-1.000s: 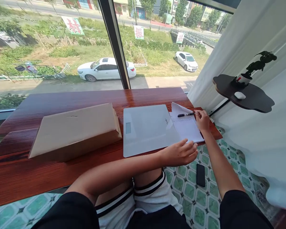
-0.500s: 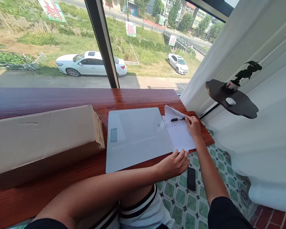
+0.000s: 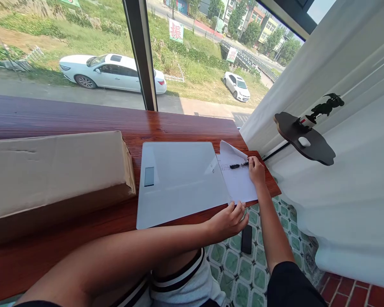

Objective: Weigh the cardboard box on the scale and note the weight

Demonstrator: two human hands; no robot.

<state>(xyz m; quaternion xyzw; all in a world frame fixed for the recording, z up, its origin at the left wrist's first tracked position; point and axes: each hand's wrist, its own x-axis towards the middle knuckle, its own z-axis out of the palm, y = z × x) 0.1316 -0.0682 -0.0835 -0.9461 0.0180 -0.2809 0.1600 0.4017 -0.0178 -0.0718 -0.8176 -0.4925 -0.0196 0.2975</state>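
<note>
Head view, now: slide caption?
Left hand at the paper's near edge, right hand at its right edge by a pen, flat scale alongside.

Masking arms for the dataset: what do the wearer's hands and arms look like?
Left hand and right hand are ungloved; no ring, watch or bracelet shows. Forearms are bare. Right sleeve is black, with no marking visible; only a dark sliver of the left sleeve shows.

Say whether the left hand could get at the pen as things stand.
Probably yes: the pen lies on top of the paper, with open page between it and the left hand, though the right hand crowds the pen's right end.
</note>
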